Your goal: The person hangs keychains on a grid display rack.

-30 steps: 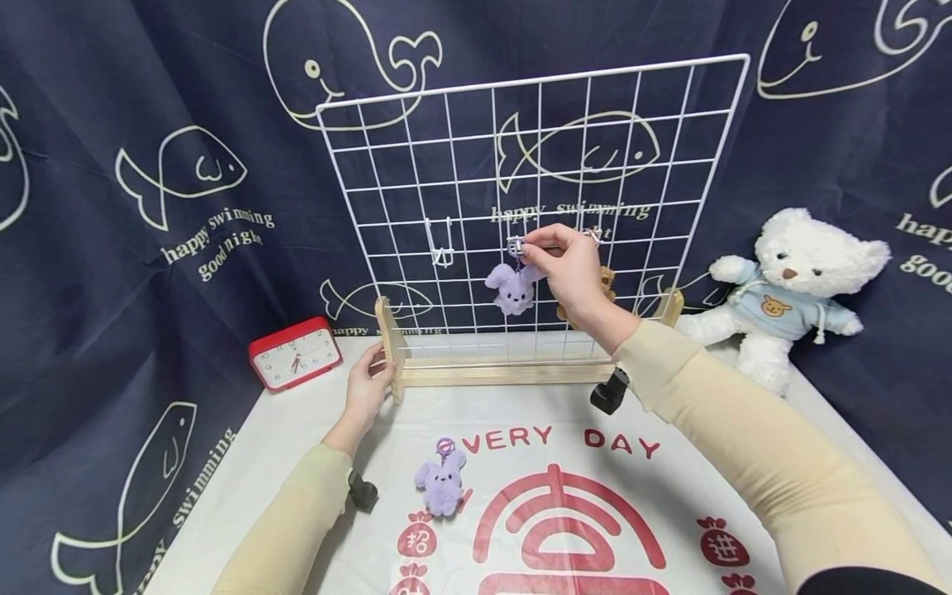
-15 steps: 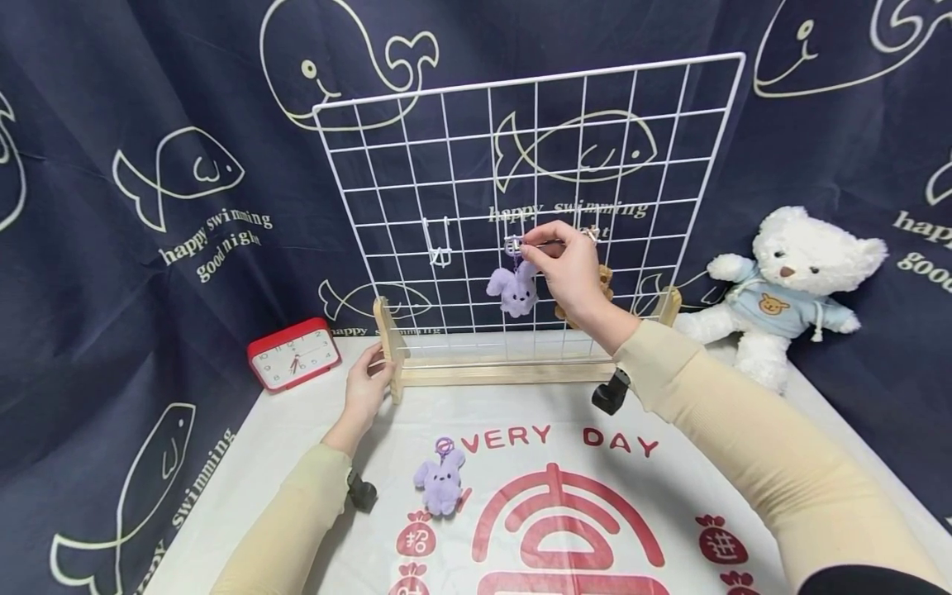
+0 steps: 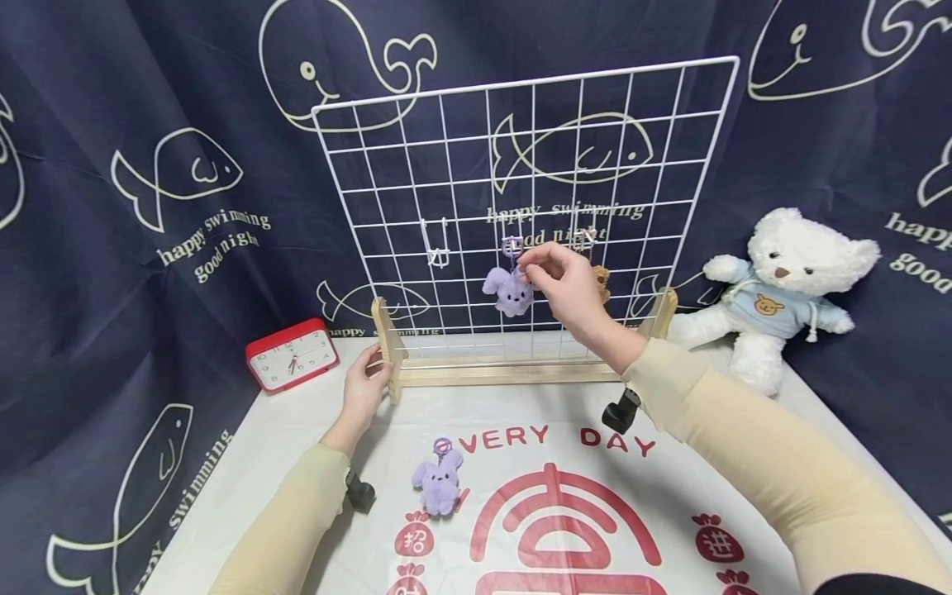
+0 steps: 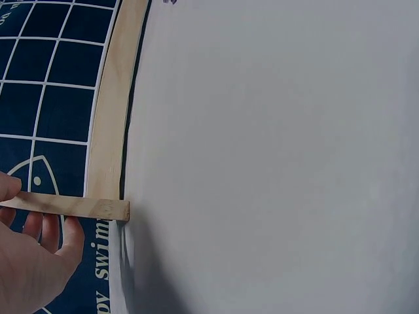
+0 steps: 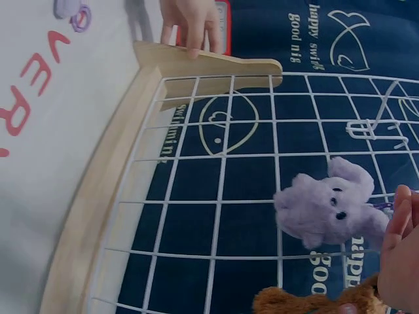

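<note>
A purple plush bunny keychain hangs by its ring from a hook on the white wire grid rack. My right hand is beside it, its fingertips close to the ear and below the ring, with the thumb and index finger loosely bent. In the right wrist view, the fingertips overlap the end of the short chain. My left hand grips the wooden side foot of the rack, thumb on one face and fingers on the other. A second purple bunny keychain lies on the table.
A brown plush keychain hangs behind my right hand, partly hidden. A white double hook is on the grid's left. A red clock stands left, a white teddy bear right. Dark printed cloth covers the back.
My right fingers have let go up at the ring and dropped slightly lower beside the bunny's ear. The bunny stays hanging. My left hand keeps its grip on the foot.
</note>
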{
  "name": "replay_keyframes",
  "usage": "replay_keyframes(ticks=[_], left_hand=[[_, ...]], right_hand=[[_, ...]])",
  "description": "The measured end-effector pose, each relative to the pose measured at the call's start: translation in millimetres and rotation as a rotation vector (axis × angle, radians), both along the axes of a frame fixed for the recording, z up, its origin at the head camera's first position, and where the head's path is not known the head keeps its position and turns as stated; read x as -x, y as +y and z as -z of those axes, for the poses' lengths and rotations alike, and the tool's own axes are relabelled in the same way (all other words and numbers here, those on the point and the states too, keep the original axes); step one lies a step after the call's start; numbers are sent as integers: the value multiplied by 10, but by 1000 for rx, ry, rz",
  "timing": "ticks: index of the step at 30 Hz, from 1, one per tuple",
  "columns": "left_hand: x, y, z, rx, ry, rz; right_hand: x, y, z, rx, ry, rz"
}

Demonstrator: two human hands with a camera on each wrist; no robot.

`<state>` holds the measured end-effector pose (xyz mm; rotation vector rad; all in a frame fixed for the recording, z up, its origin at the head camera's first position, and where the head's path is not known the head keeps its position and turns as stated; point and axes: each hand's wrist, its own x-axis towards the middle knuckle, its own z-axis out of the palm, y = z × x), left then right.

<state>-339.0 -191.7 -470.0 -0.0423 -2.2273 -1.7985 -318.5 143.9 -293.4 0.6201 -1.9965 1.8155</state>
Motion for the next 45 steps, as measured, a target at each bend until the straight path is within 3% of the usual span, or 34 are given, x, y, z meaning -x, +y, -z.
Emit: replay_keyframes(ticks=[8, 19, 32, 45], left_hand=[[-6, -13, 0, 4, -13, 1], [13, -14, 1, -11, -6, 9], [0, -12, -12, -3, -13, 7], [-5, -12, -17, 6, -14, 1]], right_hand=[[-85, -16, 220, -40, -33, -75], [-209, -165, 581, -272, -118, -115], [-247, -314, 1087, -376, -204, -222], [-324, -492, 1428, -438, -201, -266]])
